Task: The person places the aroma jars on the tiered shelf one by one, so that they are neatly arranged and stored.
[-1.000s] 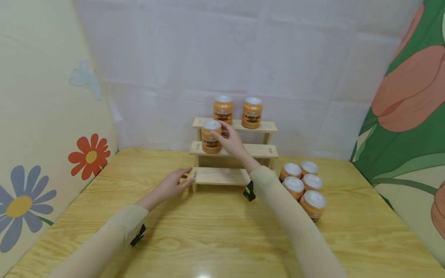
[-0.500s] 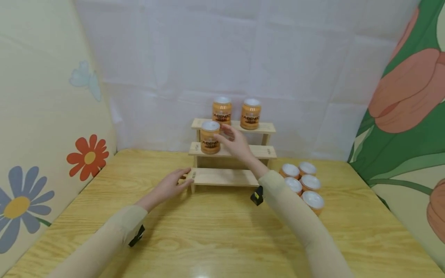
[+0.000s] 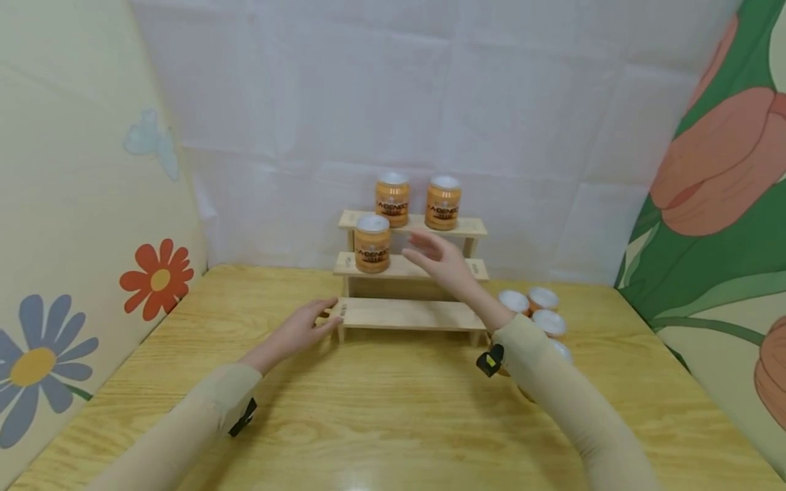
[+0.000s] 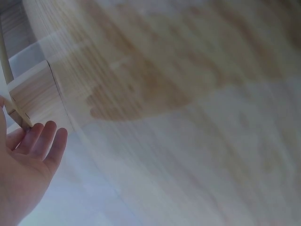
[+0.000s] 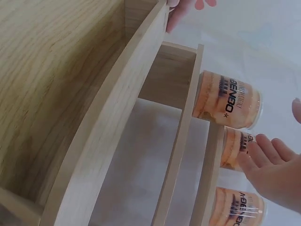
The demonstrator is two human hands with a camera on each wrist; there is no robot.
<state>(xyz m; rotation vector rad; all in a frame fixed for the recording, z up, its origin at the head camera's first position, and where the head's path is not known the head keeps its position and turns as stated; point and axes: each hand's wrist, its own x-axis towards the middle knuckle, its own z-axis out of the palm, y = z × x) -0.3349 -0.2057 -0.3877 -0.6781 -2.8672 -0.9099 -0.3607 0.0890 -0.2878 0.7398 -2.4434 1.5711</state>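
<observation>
A: What sits nearest the right hand (image 3: 443,260)?

B: The orange jar (image 3: 372,243) on the middle step of the wooden tiered shelf (image 3: 410,313). It stands upright just beyond the fingertips, to that hand's left, and nothing touches it. It is at the step's left end, which leaves the stretch under the hand bare.

A: So the right hand holds nothing?

B: Nothing. Its fingers are spread and relaxed, hovering above the middle step with a clear gap to the jar. The right wrist view shows the same: fingers (image 5: 270,157) loose, close to the jar labels but not on them.

A: And the left hand (image 3: 299,329)?

B: It lies flat on the table (image 3: 381,416), straight fingertips against the left end of the bottom step. I'd judge that it steadies the shelf, since a light stand could slide. The left wrist view shows the fingers (image 4: 43,141) at the wooden edge, not curled round it.

A: What else is about?

B: Two more jars (image 3: 417,201) stand side by side on the top step, past the right hand. A cluster of jars (image 3: 535,310) sits on the table beside the right forearm, partly hidden by the sleeve, within easy reach of that arm. Flower-printed panels close in both sides.
</observation>
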